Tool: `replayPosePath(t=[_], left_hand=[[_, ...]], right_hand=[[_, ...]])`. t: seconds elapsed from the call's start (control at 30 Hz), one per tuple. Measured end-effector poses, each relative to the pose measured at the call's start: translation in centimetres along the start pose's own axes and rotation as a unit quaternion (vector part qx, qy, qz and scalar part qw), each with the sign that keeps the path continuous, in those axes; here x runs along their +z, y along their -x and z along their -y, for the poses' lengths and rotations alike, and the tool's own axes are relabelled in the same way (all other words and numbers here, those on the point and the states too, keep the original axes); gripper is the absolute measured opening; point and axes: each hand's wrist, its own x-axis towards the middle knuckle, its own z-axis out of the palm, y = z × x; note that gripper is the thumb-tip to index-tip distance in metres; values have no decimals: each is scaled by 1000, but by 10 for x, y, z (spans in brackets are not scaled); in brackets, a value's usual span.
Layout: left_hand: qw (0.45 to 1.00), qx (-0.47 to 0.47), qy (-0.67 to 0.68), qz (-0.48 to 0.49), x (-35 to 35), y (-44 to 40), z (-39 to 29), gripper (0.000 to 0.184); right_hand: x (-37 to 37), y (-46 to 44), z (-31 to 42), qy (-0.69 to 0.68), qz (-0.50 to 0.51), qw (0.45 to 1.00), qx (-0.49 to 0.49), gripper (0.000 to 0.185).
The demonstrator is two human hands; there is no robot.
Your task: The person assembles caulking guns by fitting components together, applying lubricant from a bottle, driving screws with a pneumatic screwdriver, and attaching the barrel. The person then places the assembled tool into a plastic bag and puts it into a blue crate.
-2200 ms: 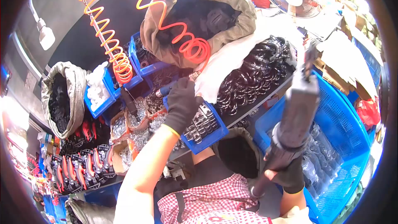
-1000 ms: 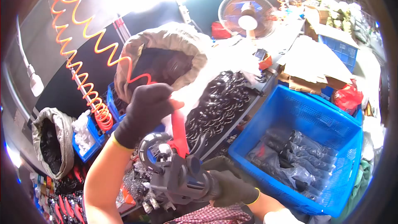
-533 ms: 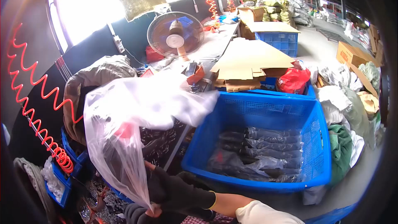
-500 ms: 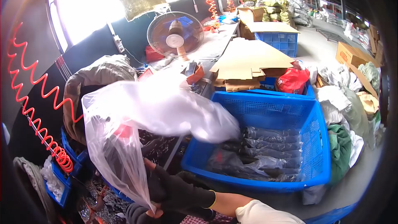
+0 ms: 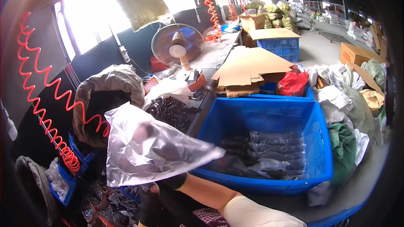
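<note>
A translucent plastic bag (image 5: pixel 147 155) hangs spread out at lower centre left, its pointed corner reaching the blue crate. A dark shape shows faintly through it. My right hand (image 5: pixel 172 182), in a dark glove, goes behind the bag from the right; its fingers are hidden. Below the bag's lower edge is my left hand (image 5: pixel 149 204), also gloved, with a bare fingertip showing and its fingers closed round something dark that I cannot make out. The blue crate (image 5: pixel 325 151) to the right holds several dark items in clear bags.
A fan (image 5: pixel 177 50) stands on the bench behind a fabric sack (image 5: pixel 115 77). Black curved parts (image 5: pixel 170 111) lie beside the crate. Cardboard sheets (image 5: pixel 248 65) and a red bag (image 5: pixel 292 83) sit beyond it. Coiled red hoses (image 5: pixel 38 101) hang at left; small parts lie below.
The black tool went from view behind the plastic bag. The view turned right towards the crate. The bag's loose end swung down and left, and my right hand moved behind it.
</note>
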Motion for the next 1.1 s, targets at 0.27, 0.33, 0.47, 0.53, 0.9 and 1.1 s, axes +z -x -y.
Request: replayPosePath(t=[0.27,0.33,0.47,0.53,0.9,1.1], left_hand=[[999,-15,36,7,18,8,-2,76],[999,-31,34,7,23,16,0,77],[997,-62,33,16,33,33,3,79],[996,-73,33,26,40,41,3,80],[987,-129,29,91,79,84,5,85],[970,23,-26,240,100,39,-8,86]], right_hand=[[-41,18,-31,102,-26,993,59,84],[-42,57,-27,80,-19,994,74,83],[-33,120,-22,-4,25,992,127,81],[-30,141,-27,-34,49,987,149,80],[-41,275,-48,-105,244,946,183,74],[-170,211,2,384,23,922,-47,47]])
